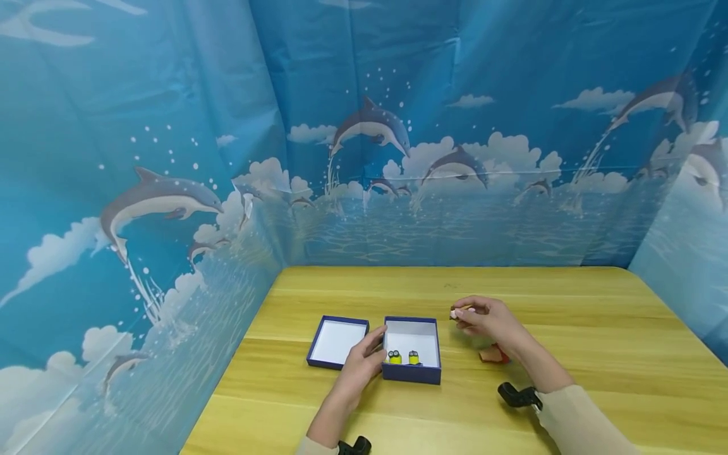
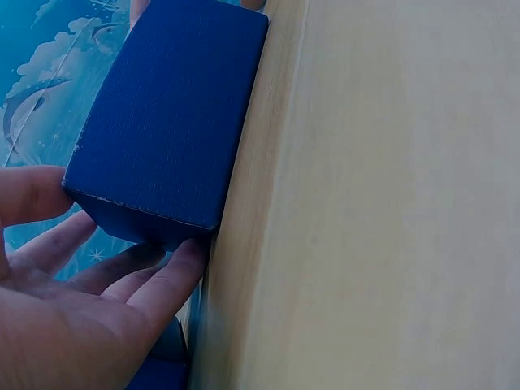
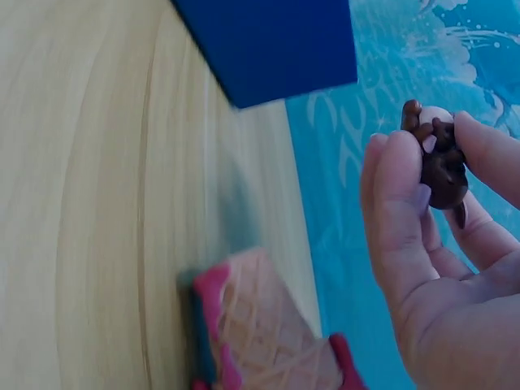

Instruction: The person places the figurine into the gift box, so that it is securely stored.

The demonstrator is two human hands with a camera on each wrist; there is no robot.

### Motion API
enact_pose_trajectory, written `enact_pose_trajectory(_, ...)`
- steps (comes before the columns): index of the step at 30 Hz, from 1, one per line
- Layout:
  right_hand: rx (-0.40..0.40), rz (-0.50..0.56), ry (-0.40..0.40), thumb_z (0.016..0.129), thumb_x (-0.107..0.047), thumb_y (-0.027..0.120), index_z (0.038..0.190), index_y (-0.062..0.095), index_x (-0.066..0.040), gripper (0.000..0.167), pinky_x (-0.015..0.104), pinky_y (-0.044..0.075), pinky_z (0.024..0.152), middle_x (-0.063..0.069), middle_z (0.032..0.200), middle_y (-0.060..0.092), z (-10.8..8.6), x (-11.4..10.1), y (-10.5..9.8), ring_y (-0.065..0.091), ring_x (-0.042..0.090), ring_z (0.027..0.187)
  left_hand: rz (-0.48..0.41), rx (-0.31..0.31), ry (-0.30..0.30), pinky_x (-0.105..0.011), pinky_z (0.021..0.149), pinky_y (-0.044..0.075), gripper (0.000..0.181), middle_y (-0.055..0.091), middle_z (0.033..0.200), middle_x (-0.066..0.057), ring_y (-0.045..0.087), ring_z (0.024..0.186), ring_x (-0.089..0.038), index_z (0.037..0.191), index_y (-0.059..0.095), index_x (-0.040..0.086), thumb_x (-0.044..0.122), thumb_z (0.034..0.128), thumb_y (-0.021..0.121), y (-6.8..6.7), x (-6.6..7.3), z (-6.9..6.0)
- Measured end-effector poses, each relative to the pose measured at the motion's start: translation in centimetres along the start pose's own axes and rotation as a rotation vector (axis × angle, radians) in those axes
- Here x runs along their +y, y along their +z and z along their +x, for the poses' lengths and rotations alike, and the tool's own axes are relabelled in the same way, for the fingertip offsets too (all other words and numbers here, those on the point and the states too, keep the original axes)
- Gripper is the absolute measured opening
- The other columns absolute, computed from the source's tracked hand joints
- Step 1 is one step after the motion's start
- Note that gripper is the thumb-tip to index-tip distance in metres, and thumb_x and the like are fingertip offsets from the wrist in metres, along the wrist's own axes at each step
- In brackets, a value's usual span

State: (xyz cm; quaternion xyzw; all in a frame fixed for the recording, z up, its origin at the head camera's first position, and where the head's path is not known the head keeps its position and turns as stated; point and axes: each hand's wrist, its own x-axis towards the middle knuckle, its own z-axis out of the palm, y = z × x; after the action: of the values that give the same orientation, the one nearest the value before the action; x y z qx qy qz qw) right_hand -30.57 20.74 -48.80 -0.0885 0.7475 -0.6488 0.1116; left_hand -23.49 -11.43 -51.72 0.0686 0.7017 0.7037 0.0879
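Note:
My right hand (image 1: 488,321) pinches a small brown and white figure (image 3: 444,166) between thumb and fingers, above the table to the right of a blue box (image 1: 412,374). The box has a white inside, and two yellow figures (image 1: 395,357) (image 1: 413,358) with goggle-like eyes are at its near side. My left hand (image 1: 358,370) rests its fingers and thumb against the left side of the box. In the left wrist view the fingers of that hand (image 2: 106,292) touch the box's blue outer wall (image 2: 171,114).
A shallow blue lid (image 1: 339,342) with a white inside lies left of the box. Below my right hand lies a waffle-patterned object with pink and red parts (image 3: 268,325). A curtain with dolphins (image 1: 455,221) hangs behind the wooden table (image 1: 597,328).

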Motion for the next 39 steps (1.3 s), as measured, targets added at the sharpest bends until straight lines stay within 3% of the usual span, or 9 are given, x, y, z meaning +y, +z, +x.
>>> enact_pose_trajectory(8,-0.001,0.114,0.006,0.094,-0.019,0.073,0.134,0.058,0.004,0.049,0.050,0.048,0.103,0.022,0.130,0.061,-0.1,-0.8,0.9,0.060,0.040,0.120,0.006,0.003,0.009,-0.053,0.112,0.037,0.054,0.040,0.155,-0.016,0.035,0.143,-0.038,0.154,0.044,0.019,0.011,0.1014,0.053,-0.2,-0.3,0.2)
enact_pose_trajectory(14,-0.022,0.125,0.028,0.092,-0.013,0.075,0.136,0.059,0.001,0.049,0.052,0.043,0.107,0.019,0.131,0.062,-0.2,-0.9,0.9,0.057,0.041,0.124,-0.006,0.004,0.002,-0.053,0.112,0.036,0.054,0.040,0.156,-0.014,0.035,0.143,-0.035,0.153,0.045,0.022,0.012,0.1013,0.054,-0.1,-0.4,0.3)
enact_pose_trajectory(21,-0.053,0.143,0.025,0.091,-0.008,0.074,0.140,0.054,0.004,0.054,0.053,0.042,0.107,0.020,0.133,0.060,-0.2,-1.7,1.3,0.060,0.036,0.120,0.012,0.003,0.019,-0.054,0.112,0.036,0.054,0.039,0.156,-0.016,0.035,0.143,-0.038,0.153,0.045,0.020,0.012,0.1011,0.054,0.0,0.0,0.3)
enact_pose_trajectory(28,-0.087,0.202,0.007,0.092,-0.011,0.075,0.144,0.047,0.007,0.062,0.051,0.043,0.107,0.020,0.130,0.062,-0.2,-2.4,1.7,0.059,0.041,0.121,0.021,0.003,0.011,-0.053,0.113,0.036,0.052,0.038,0.157,-0.016,0.034,0.144,-0.038,0.153,0.044,0.021,0.012,0.1026,0.052,0.0,0.2,0.3)
enact_pose_trajectory(35,-0.059,0.251,0.010,0.091,-0.008,0.075,0.134,0.056,0.005,0.049,0.048,0.044,0.106,0.019,0.126,0.065,-0.7,-2.2,2.5,0.064,0.033,0.116,0.022,0.001,0.003,-0.051,0.112,0.037,0.053,0.039,0.156,-0.016,0.035,0.143,-0.037,0.153,0.045,0.021,0.012,0.1017,0.054,0.0,-0.2,0.3)
enact_pose_trajectory(39,-0.044,0.220,0.008,0.091,-0.009,0.074,0.132,0.059,0.006,0.046,0.046,0.046,0.105,0.020,0.127,0.065,-0.9,-2.0,3.3,0.067,0.028,0.111,0.026,0.005,-0.003,-0.049,0.111,0.038,0.053,0.040,0.155,-0.015,0.036,0.143,-0.036,0.152,0.046,0.022,0.012,0.1012,0.054,-0.1,-0.4,0.2)
